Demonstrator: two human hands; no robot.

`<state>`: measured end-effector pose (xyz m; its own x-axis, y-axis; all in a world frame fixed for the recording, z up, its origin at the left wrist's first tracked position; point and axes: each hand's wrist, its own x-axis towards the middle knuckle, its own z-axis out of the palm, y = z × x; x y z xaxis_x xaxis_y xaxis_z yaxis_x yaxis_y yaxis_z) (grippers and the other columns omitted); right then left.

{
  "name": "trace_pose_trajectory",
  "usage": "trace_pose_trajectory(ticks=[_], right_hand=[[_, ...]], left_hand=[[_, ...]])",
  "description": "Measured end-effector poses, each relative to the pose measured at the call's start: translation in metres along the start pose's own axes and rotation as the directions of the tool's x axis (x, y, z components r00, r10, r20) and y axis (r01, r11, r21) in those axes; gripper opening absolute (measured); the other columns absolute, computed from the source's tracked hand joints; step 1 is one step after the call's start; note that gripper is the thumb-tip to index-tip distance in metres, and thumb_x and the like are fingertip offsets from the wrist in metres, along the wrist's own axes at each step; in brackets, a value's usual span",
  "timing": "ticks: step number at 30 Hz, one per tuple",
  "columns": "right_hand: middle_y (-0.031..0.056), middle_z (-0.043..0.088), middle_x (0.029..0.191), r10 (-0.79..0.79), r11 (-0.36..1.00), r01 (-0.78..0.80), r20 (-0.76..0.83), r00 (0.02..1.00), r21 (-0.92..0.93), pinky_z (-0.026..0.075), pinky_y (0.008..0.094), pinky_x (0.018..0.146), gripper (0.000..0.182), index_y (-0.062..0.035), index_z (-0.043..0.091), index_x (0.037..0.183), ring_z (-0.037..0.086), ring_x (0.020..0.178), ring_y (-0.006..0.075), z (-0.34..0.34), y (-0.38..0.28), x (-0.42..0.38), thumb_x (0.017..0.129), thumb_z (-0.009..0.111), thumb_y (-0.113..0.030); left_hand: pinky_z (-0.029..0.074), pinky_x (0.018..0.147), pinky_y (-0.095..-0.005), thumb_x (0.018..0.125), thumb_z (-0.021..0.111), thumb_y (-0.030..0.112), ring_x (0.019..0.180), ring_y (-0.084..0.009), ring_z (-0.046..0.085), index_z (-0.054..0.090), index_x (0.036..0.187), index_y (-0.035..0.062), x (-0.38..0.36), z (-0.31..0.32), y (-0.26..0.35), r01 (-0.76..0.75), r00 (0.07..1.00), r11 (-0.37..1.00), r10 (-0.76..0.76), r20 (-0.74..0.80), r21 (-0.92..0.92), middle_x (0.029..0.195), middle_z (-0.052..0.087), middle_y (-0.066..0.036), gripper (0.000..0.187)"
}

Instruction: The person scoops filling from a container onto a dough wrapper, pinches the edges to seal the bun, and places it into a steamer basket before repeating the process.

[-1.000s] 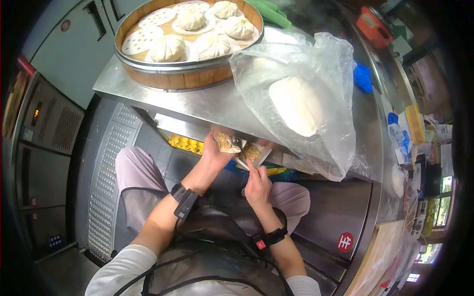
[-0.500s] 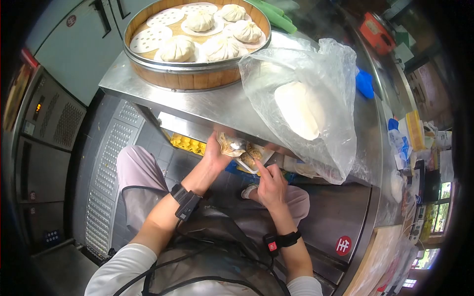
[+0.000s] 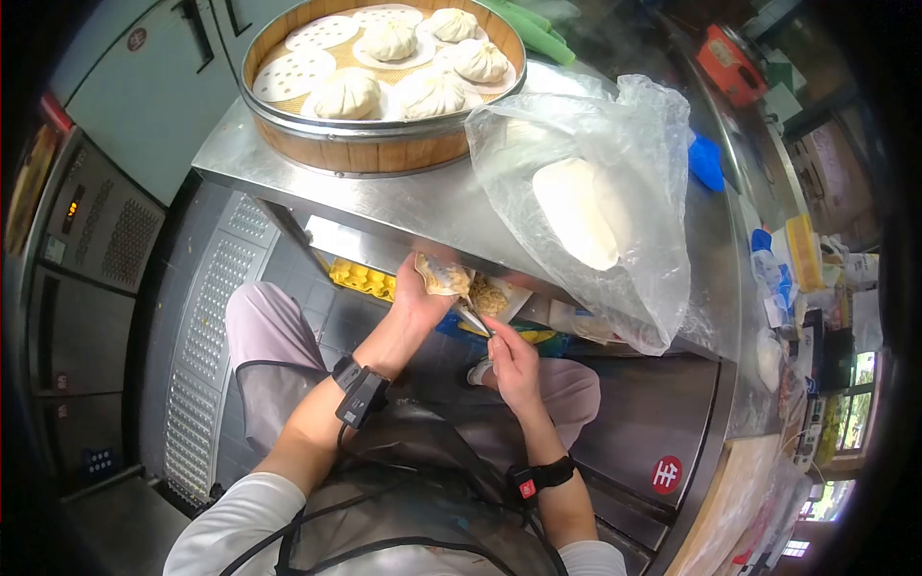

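Below the counter's front edge, my left hand cups a bun wrapper with a mound of pale brown filling on it. The fingers of my right hand are closed on the handle of a metal spoon. Its upper end reaches the near side of the wrapper, where the bowl is partly hidden. Just right of the wrapper, more filling lies in a white tray, partly under the counter.
On the steel counter stands a bamboo steamer with several pleated buns on perforated papers. To its right, a clear plastic bag covers white dough. A yellow tray sits under the counter at left.
My right hand has moved down and slightly left with the spoon. The spoon's bowl has left the middle of the wrapper, and the filling there shows more fully.
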<state>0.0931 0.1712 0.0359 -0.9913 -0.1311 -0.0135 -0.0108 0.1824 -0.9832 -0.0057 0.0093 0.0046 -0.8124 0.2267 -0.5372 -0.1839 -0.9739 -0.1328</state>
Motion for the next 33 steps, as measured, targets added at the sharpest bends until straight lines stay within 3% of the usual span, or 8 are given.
trace_pose_trajectory(ticks=[7,9,12,17,20,25,29,33], right_hand=[[0.002,0.051,0.075,0.033,0.999,-0.033,-0.031,0.999,-0.024,0.039,0.022,0.062,0.029,-0.0025,0.058,0.119,0.046,0.066,0.0088,0.002,0.003,0.008,0.092,0.046,-0.003],[0.0076,0.053,0.082,-0.348,0.877,0.272,-0.135,0.928,-0.396,0.043,0.0263,0.06,0.035,-0.0046,0.056,0.121,0.052,0.065,0.0152,0.007,-0.004,0.011,0.088,0.047,0.001],[0.0124,0.051,0.088,-0.485,0.606,0.302,-0.041,0.873,-0.736,0.046,0.0342,0.059,0.043,-0.0072,0.055,0.124,0.056,0.067,0.0259,0.015,0.011,0.008,0.083,0.049,0.004],[0.0149,0.049,0.082,-0.412,0.58,0.246,-0.018,0.911,-0.776,0.046,0.0382,0.059,0.039,-0.0033,0.056,0.119,0.054,0.066,0.0335,0.027,0.014,0.005,0.082,0.05,0.004],[0.0095,0.049,0.076,-0.514,0.708,0.351,-0.106,0.851,-0.612,0.044,0.0328,0.053,0.035,-0.0024,0.054,0.122,0.055,0.062,0.0244,0.027,0.015,0.006,0.087,0.049,0.001],[-0.0023,0.045,0.07,0.138,0.953,-0.119,-0.047,0.989,0.28,0.034,0.0193,0.05,0.033,0.0001,0.05,0.127,0.04,0.059,0.0037,0.029,0.013,-0.004,0.096,0.042,-0.009],[-0.0018,0.046,0.071,0.202,0.929,-0.166,-0.078,0.976,0.332,0.033,0.0182,0.051,0.033,0.0003,0.049,0.127,0.037,0.056,0.0036,0.019,0.011,-0.002,0.096,0.043,-0.009],[0.0038,0.051,0.074,-0.224,0.899,0.092,-0.269,0.937,-0.428,0.044,0.028,0.056,0.032,-0.0043,0.053,0.123,0.054,0.061,0.0149,-0.004,0.02,0.013,0.091,0.05,-0.01]], left_hand=[[0.037,0.098,-0.0451,0.096,0.027,0.03,0.107,-0.0278,0.052,0.047,0.119,0.0019,-0.008,0.003,-0.001,0.032,0.996,0.998,-0.037,0.084,0.055,0.116,0.054,-0.013,0.041],[0.037,0.098,-0.0454,0.096,0.026,0.029,0.108,-0.0285,0.051,0.047,0.12,0.0012,-0.015,0.011,-0.003,0.01,1.0,0.996,-0.012,0.024,0.086,0.118,0.054,-0.014,0.042],[0.036,0.099,-0.0455,0.096,0.026,0.028,0.111,-0.029,0.05,0.047,0.121,0.0004,-0.009,0.007,-0.003,0.017,0.994,1.0,-0.015,0.108,-0.02,0.12,0.053,-0.014,0.043],[0.036,0.1,-0.0448,0.096,0.026,0.029,0.111,-0.029,0.049,0.047,0.121,0.0001,-0.014,0.009,-0.002,0.01,0.998,1.0,-0.011,0.059,0.008,0.12,0.053,-0.014,0.043],[0.036,0.1,-0.0448,0.096,0.026,0.03,0.111,-0.0289,0.05,0.047,0.121,0.0006,-0.019,0.013,-0.001,0.003,0.999,1.0,-0.004,0.047,0.025,0.119,0.053,-0.014,0.043],[0.036,0.1,-0.0452,0.097,0.027,0.03,0.112,-0.0286,0.049,0.047,0.121,0.0015,-0.012,0.004,-0.001,0.006,0.998,1.0,-0.005,0.065,-0.014,0.12,0.053,-0.014,0.043],[0.036,0.1,-0.0463,0.097,0.028,0.031,0.111,-0.0284,0.05,0.048,0.119,0.0025,-0.011,-0.002,0.001,0.012,1.0,0.999,-0.012,0.007,0.048,0.119,0.054,-0.013,0.041],[0.038,0.099,-0.0475,0.097,0.029,0.032,0.109,-0.03,0.053,0.049,0.118,0.0024,-0.025,-0.003,0.009,0.028,1.0,0.994,-0.027,-0.015,0.103,0.116,0.056,-0.014,0.041]])
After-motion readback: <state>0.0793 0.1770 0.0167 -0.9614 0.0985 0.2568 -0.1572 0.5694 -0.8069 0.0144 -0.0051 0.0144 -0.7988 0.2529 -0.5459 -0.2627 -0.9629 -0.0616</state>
